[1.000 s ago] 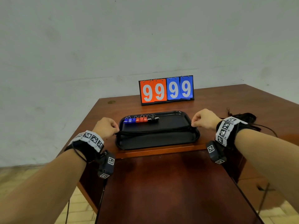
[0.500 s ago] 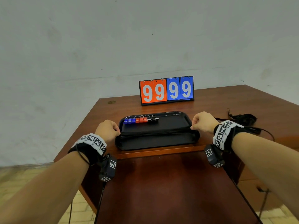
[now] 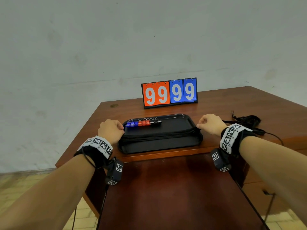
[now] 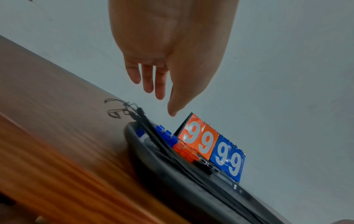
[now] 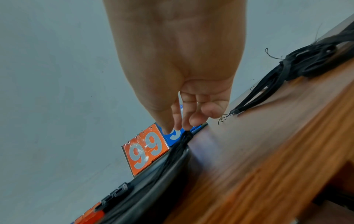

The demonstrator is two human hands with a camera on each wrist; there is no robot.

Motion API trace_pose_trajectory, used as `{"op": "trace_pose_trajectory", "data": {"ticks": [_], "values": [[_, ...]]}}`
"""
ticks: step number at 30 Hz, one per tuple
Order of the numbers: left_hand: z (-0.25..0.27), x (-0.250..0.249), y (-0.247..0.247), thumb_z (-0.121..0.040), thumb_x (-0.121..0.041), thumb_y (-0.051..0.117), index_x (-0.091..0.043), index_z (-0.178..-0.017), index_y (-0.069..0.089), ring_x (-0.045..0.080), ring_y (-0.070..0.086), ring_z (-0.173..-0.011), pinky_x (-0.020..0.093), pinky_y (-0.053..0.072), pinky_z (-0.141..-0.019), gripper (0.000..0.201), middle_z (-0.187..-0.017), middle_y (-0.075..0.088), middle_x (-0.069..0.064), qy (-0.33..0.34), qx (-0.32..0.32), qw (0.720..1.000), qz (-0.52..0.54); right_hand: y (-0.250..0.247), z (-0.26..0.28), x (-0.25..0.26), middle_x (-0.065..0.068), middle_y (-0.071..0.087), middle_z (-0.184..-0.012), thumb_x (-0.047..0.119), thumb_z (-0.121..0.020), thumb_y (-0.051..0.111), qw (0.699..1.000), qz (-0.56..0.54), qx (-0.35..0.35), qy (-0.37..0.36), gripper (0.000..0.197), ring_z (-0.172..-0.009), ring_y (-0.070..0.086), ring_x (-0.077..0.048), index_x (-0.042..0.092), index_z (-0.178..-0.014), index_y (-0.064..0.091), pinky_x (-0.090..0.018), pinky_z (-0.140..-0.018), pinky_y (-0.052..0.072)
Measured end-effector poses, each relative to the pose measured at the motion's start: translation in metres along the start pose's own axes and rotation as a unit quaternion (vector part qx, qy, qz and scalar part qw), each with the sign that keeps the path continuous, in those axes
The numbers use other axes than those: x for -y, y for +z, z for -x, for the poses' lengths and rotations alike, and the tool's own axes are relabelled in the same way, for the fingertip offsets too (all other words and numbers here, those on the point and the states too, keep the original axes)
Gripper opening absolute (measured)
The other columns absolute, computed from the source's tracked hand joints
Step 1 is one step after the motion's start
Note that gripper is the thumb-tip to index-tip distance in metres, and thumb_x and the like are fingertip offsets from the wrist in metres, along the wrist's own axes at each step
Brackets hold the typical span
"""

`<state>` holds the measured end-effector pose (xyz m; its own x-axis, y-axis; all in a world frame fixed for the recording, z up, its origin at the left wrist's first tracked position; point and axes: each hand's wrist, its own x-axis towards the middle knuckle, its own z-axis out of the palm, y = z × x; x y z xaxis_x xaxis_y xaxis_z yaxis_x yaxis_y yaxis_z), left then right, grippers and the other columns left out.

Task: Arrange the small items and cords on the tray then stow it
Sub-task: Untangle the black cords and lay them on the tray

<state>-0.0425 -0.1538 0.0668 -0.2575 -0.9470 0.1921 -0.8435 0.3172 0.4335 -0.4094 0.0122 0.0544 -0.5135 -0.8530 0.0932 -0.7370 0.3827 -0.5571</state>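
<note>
A black tray lies near the table's front edge. Along its back wall stand small clips in a row: blue, red, black. A bundle of black cords stretches across the tray from end to end. My right hand pinches the bundle's right end at the tray's right rim, which the right wrist view shows clearly: right hand, cords. My left hand hovers at the tray's left end. In the left wrist view its fingers hang loose above the cord ends, holding nothing.
A flip scoreboard reading 9999 stands behind the tray. More black cords lie in a heap on the wooden table to the right of my right hand. A darker, lower wooden surface sits in front of the table edge.
Little differs: both hands stay at the tray's two ends with the cords stretched between them, and the right hand has shifted only slightly.
</note>
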Motion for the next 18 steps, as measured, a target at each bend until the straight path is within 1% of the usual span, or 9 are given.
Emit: {"op": "trace_pose_trajectory", "data": {"ticks": [2, 4, 5, 6, 7, 9, 10, 13, 18], "values": [[0.001, -0.015, 0.001, -0.083, -0.027, 0.072, -0.036, -0.073, 0.065, 0.027, 0.06, -0.106, 0.044, 0.054, -0.09, 0.015, -0.103, 0.071, -0.001, 0.013, -0.011, 1.0, 0.006, -0.006, 0.004, 0.0, 0.001, 0.066, -0.094, 0.028, -0.092, 0.064, 1.0, -0.019, -0.01, -0.001, 0.012, -0.092, 0.061, -0.02, 0.018, -0.095, 0.068, -0.032, -0.08, 0.047], [0.001, -0.033, 0.007, -0.084, -0.027, 0.071, -0.037, -0.076, 0.066, 0.028, 0.058, -0.109, 0.044, 0.053, -0.092, 0.014, -0.107, 0.07, -0.001, 0.036, -0.002, 0.999, 0.016, -0.014, 0.006, -0.003, -0.001, 0.068, -0.096, 0.027, -0.094, 0.061, 0.999, -0.046, -0.019, 0.0, 0.014, -0.09, 0.064, -0.021, 0.017, -0.1, 0.068, -0.037, -0.086, 0.053], [0.001, -0.045, 0.01, -0.085, -0.027, 0.071, -0.037, -0.076, 0.066, 0.028, 0.058, -0.11, 0.044, 0.052, -0.092, 0.013, -0.108, 0.07, 0.0, 0.047, 0.005, 0.999, 0.024, -0.019, 0.008, -0.005, -0.002, 0.069, -0.097, 0.026, -0.094, 0.06, 0.998, -0.057, -0.026, 0.0, 0.014, -0.088, 0.066, -0.02, 0.017, -0.102, 0.068, -0.037, -0.086, 0.054], [0.0, -0.057, 0.014, -0.085, -0.028, 0.071, -0.037, -0.076, 0.066, 0.028, 0.059, -0.109, 0.045, 0.053, -0.092, 0.014, -0.107, 0.07, -0.001, 0.06, 0.013, 0.998, 0.031, -0.023, 0.009, -0.009, -0.002, 0.07, -0.096, 0.025, -0.094, 0.06, 0.997, -0.068, -0.034, 0.001, 0.014, -0.083, 0.066, -0.019, 0.017, -0.103, 0.068, -0.035, -0.082, 0.055], [0.0, -0.069, 0.018, -0.085, -0.028, 0.071, -0.037, -0.075, 0.065, 0.027, 0.06, -0.107, 0.046, 0.053, -0.091, 0.015, -0.104, 0.07, -0.002, 0.071, 0.02, 0.996, 0.041, -0.028, 0.011, -0.012, -0.002, 0.07, -0.094, 0.023, -0.095, 0.059, 0.996, -0.079, -0.041, 0.004, 0.014, -0.078, 0.066, -0.016, 0.017, -0.104, 0.068, -0.032, -0.073, 0.055], [0.0, -0.097, 0.027, -0.086, -0.028, 0.07, -0.037, -0.076, 0.065, 0.023, 0.061, -0.102, 0.046, 0.054, -0.091, 0.014, -0.099, 0.069, -0.005, 0.096, 0.033, 0.993, 0.06, -0.038, 0.013, -0.021, -0.002, 0.071, -0.089, 0.019, -0.095, 0.058, 0.993, -0.107, -0.051, 0.018, 0.014, -0.069, 0.065, -0.014, 0.017, -0.106, 0.067, -0.026, -0.057, 0.05], [0.001, -0.108, 0.031, -0.086, -0.027, 0.069, -0.036, -0.078, 0.065, 0.021, 0.061, -0.102, 0.045, 0.054, -0.092, 0.013, -0.099, 0.069, -0.006, 0.106, 0.04, 0.991, 0.068, -0.042, 0.014, -0.024, -0.003, 0.071, -0.088, 0.017, -0.095, 0.058, 0.991, -0.118, -0.052, 0.025, 0.014, -0.068, 0.065, -0.015, 0.018, -0.106, 0.066, -0.025, -0.053, 0.049], [0.002, -0.152, 0.049, -0.087, -0.027, 0.067, -0.036, -0.079, 0.064, 0.018, 0.061, -0.103, 0.044, 0.053, -0.093, 0.013, -0.102, 0.068, -0.009, 0.147, 0.065, 0.984, 0.082, -0.062, 0.018, -0.042, -0.003, 0.069, -0.092, 0.012, -0.094, 0.056, 0.988, -0.133, -0.064, 0.04, 0.015, -0.073, 0.067, -0.017, 0.021, -0.104, 0.064, -0.025, -0.051, 0.052], [0.009, -0.217, 0.081, -0.085, -0.026, 0.066, -0.037, -0.076, 0.062, 0.021, 0.059, -0.106, 0.044, 0.05, -0.095, 0.015, -0.103, 0.066, -0.008, 0.195, 0.095, 0.971, 0.095, -0.087, 0.018, -0.08, 0.0, 0.066, -0.102, 0.018, -0.096, 0.056, 0.988, -0.124, -0.069, 0.054, 0.016, -0.081, 0.069, -0.013, 0.02, -0.11, 0.064, -0.022, -0.053, 0.053]]}}
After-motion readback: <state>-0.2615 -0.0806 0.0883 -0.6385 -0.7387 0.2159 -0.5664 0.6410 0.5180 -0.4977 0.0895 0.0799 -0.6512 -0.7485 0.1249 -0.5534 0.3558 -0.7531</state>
